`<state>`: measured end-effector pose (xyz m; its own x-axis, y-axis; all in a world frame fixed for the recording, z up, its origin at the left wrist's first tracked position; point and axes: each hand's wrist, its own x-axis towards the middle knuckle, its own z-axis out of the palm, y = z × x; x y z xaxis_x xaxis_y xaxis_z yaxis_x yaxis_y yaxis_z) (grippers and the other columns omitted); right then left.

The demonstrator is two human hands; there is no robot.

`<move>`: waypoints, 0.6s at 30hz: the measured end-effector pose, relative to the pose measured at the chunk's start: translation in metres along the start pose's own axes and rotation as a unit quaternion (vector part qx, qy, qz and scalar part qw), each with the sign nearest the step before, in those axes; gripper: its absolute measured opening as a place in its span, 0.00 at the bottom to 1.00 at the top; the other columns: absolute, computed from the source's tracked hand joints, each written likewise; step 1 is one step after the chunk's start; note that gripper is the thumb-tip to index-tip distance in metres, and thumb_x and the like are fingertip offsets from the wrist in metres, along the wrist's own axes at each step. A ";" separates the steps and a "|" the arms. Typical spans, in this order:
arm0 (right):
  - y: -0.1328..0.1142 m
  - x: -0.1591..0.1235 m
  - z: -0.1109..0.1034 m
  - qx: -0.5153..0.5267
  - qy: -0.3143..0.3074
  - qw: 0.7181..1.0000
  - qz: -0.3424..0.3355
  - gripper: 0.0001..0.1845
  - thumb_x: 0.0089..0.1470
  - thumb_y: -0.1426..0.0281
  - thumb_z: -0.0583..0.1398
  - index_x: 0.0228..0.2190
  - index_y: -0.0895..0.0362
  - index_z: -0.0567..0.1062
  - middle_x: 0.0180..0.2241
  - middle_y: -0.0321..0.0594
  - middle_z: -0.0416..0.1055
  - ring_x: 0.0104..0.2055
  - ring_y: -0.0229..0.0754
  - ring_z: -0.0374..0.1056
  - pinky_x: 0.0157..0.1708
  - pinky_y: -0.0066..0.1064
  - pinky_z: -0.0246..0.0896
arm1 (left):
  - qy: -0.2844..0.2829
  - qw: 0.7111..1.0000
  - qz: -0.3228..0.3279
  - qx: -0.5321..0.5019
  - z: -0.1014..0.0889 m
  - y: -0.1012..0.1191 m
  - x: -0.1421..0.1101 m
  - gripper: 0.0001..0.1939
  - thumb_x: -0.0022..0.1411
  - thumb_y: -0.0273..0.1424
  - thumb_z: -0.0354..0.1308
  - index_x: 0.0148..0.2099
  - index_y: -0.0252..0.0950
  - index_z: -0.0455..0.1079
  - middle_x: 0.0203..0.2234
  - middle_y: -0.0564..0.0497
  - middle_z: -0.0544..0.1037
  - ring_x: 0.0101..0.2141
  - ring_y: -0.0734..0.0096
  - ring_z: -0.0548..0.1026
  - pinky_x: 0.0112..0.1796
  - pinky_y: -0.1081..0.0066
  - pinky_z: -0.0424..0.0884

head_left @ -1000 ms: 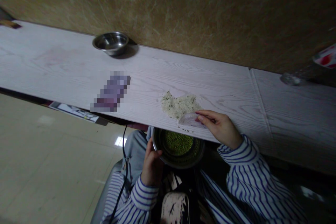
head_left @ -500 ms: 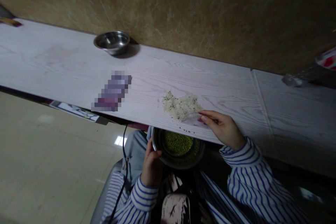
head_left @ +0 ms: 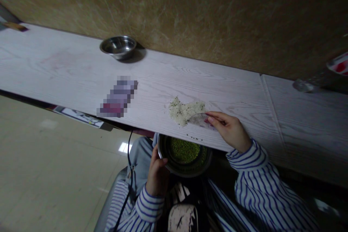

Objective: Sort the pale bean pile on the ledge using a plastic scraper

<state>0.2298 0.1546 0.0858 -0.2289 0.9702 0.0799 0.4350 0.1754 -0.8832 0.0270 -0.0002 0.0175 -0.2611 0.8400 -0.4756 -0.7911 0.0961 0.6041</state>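
The light is dim, with glare on the floor (head_left: pixel 62 166).

Clear bottle (head_left: pixel 304 86), brown wall (head_left: pixel 174 18), black cable (head_left: pixel 131 170), tiled floor (head_left: pixel 62 166)

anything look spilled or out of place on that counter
Yes. A few dark bits, likely stray beans, lie by the near edge of the counter, outside the bowl of mung beans. The dark-flecked rice sits directly on the counter rather than in a dish. Farther left, a faint reddish patch looks like a stain.
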 end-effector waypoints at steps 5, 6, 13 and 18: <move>-0.004 0.001 -0.008 0.012 0.012 1.000 0.004 0.17 0.57 0.58 0.65 0.42 0.54 0.84 0.38 0.46 0.84 0.39 0.50 0.81 0.42 0.41 0.79 | -0.005 1.000 0.001 -0.015 0.001 0.000 0.000 0.25 0.51 0.26 0.62 0.53 0.45 0.78 0.50 0.50 0.82 0.54 0.54 0.75 0.55 0.57 0.70; -0.004 0.002 -0.008 0.010 0.014 1.000 0.002 0.17 0.57 0.58 0.64 0.42 0.54 0.84 0.38 0.46 0.84 0.39 0.50 0.81 0.42 0.41 0.79 | -0.006 1.000 0.001 -0.013 0.001 0.000 0.000 0.25 0.51 0.26 0.62 0.53 0.45 0.78 0.50 0.50 0.82 0.54 0.53 0.75 0.55 0.57 0.70; -0.007 0.002 0.001 -0.017 0.007 1.000 -0.011 0.16 0.58 0.59 0.63 0.42 0.54 0.84 0.37 0.45 0.85 0.39 0.49 0.81 0.43 0.41 0.78 | -0.001 1.000 0.011 -0.007 0.000 -0.001 -0.001 0.25 0.51 0.27 0.62 0.53 0.45 0.78 0.50 0.49 0.82 0.54 0.52 0.76 0.54 0.57 0.71; -0.011 -0.002 -0.005 -0.024 0.009 1.000 -0.013 0.15 0.58 0.62 0.63 0.42 0.55 0.84 0.37 0.45 0.85 0.39 0.49 0.81 0.44 0.41 0.78 | -0.010 1.000 0.007 -0.004 0.000 0.000 -0.001 0.26 0.52 0.26 0.62 0.54 0.47 0.78 0.50 0.50 0.81 0.53 0.53 0.76 0.53 0.57 0.71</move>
<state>0.2302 0.1521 0.0976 -0.2242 0.9682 0.1108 0.4700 0.2070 -0.8581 0.0274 -0.0007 0.0182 -0.2614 0.8515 -0.4545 -0.7913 0.0805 0.6061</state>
